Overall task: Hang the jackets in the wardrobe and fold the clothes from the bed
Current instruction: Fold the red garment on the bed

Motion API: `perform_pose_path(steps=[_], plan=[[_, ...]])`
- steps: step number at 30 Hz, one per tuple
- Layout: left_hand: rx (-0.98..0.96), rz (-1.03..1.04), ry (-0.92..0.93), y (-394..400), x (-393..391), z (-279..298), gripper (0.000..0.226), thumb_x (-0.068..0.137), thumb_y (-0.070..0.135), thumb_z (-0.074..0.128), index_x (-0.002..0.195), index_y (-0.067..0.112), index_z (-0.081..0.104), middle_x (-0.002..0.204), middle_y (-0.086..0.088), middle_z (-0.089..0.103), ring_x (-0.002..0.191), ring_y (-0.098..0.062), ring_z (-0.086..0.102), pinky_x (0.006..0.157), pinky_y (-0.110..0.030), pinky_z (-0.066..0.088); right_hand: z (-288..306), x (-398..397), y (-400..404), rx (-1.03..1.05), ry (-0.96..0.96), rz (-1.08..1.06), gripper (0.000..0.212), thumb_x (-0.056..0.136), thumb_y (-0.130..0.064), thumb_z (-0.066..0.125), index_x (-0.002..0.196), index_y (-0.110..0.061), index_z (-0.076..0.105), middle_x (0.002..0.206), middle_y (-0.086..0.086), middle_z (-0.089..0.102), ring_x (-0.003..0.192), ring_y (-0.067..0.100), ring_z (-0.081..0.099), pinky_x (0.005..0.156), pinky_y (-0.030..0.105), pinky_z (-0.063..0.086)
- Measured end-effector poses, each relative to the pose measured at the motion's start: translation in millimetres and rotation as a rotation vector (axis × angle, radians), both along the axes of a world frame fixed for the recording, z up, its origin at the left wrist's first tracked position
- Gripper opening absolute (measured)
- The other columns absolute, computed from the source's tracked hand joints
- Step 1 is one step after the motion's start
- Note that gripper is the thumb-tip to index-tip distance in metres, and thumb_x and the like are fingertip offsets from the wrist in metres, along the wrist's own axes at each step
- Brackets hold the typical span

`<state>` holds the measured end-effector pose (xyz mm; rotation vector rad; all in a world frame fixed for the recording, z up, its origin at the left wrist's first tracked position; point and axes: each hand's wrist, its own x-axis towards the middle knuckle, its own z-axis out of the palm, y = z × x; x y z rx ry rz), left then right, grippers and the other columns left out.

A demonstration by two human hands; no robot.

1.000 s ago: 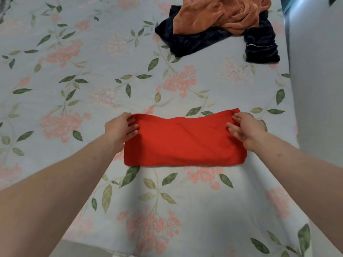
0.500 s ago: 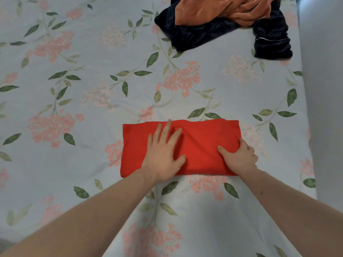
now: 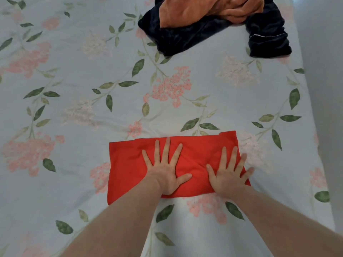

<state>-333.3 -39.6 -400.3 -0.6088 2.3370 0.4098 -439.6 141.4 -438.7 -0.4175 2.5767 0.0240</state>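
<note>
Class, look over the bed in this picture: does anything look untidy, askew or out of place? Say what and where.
Yes. At the bed's far edge an orange garment lies crumpled on a dark navy garment, both unfolded. The folded red garment under the flat left hand and right hand is neat, though its far right corner sits slightly uneven.

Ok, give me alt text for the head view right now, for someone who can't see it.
Both hands, left hand and right hand, press flat with spread fingers on a folded red garment lying on a floral bedsheet. At the far edge an orange garment is heaped on a dark navy garment, both unfolded.
</note>
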Motion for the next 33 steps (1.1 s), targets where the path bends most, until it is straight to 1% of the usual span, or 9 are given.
perform_pose_path(steps=[4, 8, 10, 13, 16, 19, 22, 28, 33], plan=[[-0.014, 0.0, -0.089, 2, -7, 0, 0.103, 0.081, 0.094, 0.018, 0.141, 0.041, -0.048, 0.144, -0.001, -0.062, 0.138, -0.037, -0.051, 0.109, -0.076, -0.019, -2, -3, 2, -0.007, -0.014, 0.001, 0.089, 0.097, -0.071, 0.019, 0.152, -0.027, -0.035, 0.166, 0.009, -0.034, 0.152, 0.043, -0.027, 0.118, 0.072, -0.008], [-0.022, -0.001, -0.142, 3, -12, 1, 0.105, 0.081, 0.094, 0.019, 0.139, 0.039, -0.05, 0.141, -0.002, -0.064, 0.137, -0.038, -0.052, 0.108, -0.077, -0.02, -6, -1, 1, -0.097, 0.034, -0.025, 0.091, 0.091, -0.075, 0.014, 0.16, -0.025, -0.018, 0.171, 0.012, -0.018, 0.153, 0.043, -0.016, 0.113, 0.073, -0.008], [-0.031, -0.003, -0.151, 4, -14, 1, 0.105, 0.081, 0.093, 0.018, 0.137, 0.038, -0.051, 0.14, -0.003, -0.065, 0.136, -0.039, -0.052, 0.109, -0.077, -0.02, -10, -4, 1, -0.052, 0.007, -0.003, 0.094, 0.086, -0.077, 0.009, 0.159, -0.026, -0.024, 0.167, 0.009, -0.031, 0.152, 0.042, -0.019, 0.114, 0.074, -0.007], [-0.041, 0.003, -0.153, 5, -15, 1, 0.105, 0.082, 0.092, 0.019, 0.138, 0.038, -0.051, 0.14, -0.003, -0.065, 0.137, -0.038, -0.052, 0.109, -0.076, -0.019, -12, -3, 3, -0.075, 0.053, -0.016, 0.095, 0.089, -0.077, 0.016, 0.164, -0.024, -0.01, 0.171, 0.01, -0.018, 0.154, 0.042, -0.013, 0.113, 0.074, -0.004], [-0.053, 0.008, -0.153, 6, -14, 3, 0.105, 0.083, 0.092, 0.02, 0.138, 0.038, -0.052, 0.141, -0.003, -0.064, 0.137, -0.039, -0.051, 0.11, -0.076, -0.018, -4, -3, 4, -0.069, -0.033, 0.002, 0.089, 0.095, -0.074, 0.016, 0.161, -0.028, -0.02, 0.168, 0.007, -0.029, 0.154, 0.04, -0.025, 0.118, 0.07, -0.009], [-0.066, 0.012, -0.131, 8, -14, 4, 0.105, 0.083, 0.092, 0.02, 0.139, 0.038, -0.051, 0.145, -0.002, -0.061, 0.139, -0.038, -0.049, 0.111, -0.076, -0.017, 22, 0, 10, -0.309, 0.119, -0.069, 0.093, 0.093, -0.064, 0.052, 0.164, -0.022, 0.011, 0.17, 0.013, 0.007, 0.155, 0.042, 0.011, 0.122, 0.065, 0.014], [-0.073, 0.019, -0.094, 7, -11, 4, 0.104, 0.084, 0.091, 0.02, 0.141, 0.039, -0.049, 0.148, -0.002, -0.058, 0.141, -0.039, -0.046, 0.111, -0.077, -0.014, 41, -8, 20, -0.549, 0.174, -0.274, 0.093, 0.085, -0.047, 0.076, 0.157, -0.012, 0.028, 0.155, 0.018, 0.035, 0.141, 0.037, 0.039, 0.115, 0.053, 0.037], [-0.032, 0.065, 0.054, 14, 0, 8, 0.102, 0.088, 0.086, 0.03, 0.147, 0.043, -0.041, 0.159, -0.002, -0.046, 0.148, -0.037, -0.037, 0.115, -0.074, -0.012, 76, -49, 26, -0.64, -0.268, -0.641, 0.067, 0.088, -0.038, 0.078, 0.144, -0.015, 0.048, 0.132, 0.005, 0.061, 0.111, 0.023, 0.061, 0.098, 0.038, 0.048], [0.008, 0.075, 0.222, 14, 22, 20, 0.091, 0.095, 0.075, 0.037, 0.157, 0.044, -0.022, 0.169, 0.002, -0.024, 0.155, -0.03, -0.023, 0.123, -0.065, -0.005, 91, -58, 22, -0.548, -0.436, -0.603, 0.066, 0.088, -0.036, 0.079, 0.143, -0.016, 0.047, 0.117, 0.001, 0.062, 0.105, 0.024, 0.064, 0.094, 0.04, 0.053]])
